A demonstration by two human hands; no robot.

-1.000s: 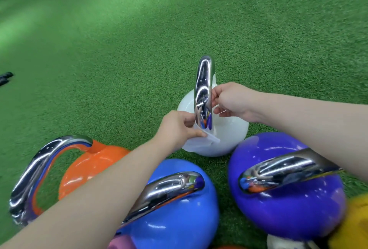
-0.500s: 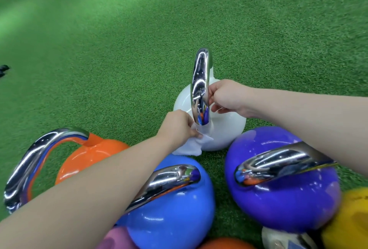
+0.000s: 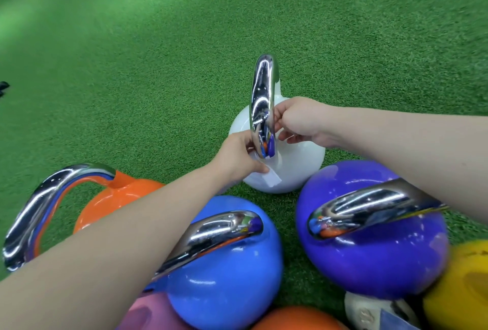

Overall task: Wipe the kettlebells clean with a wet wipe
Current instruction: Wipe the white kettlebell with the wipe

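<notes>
A white kettlebell (image 3: pixel 298 160) with a chrome handle (image 3: pixel 262 97) stands upright on the green turf. My left hand (image 3: pixel 237 156) pinches a white wet wipe (image 3: pixel 270 179) against the near base of the handle. My right hand (image 3: pixel 298 118) grips the handle's right side, fingers curled round it; whether it also holds part of the wipe is hidden. Closer to me stand an orange kettlebell (image 3: pixel 124 197), a blue kettlebell (image 3: pixel 232 277) and a purple kettlebell (image 3: pixel 375 258), each with a chrome handle.
A yellow kettlebell (image 3: pixel 464 284) sits at the lower right, with a pink one (image 3: pixel 148 314), another orange one (image 3: pixel 295 319) and a whitish one (image 3: pixel 369 311) at the bottom edge. Green turf (image 3: pixel 184 52) stretches ahead. A dark object (image 3: pixel 4 88) lies at the far left.
The view has shifted slightly. My left hand has slid the wipe along the handle's near base, and my right hand has stayed on the handle.
</notes>
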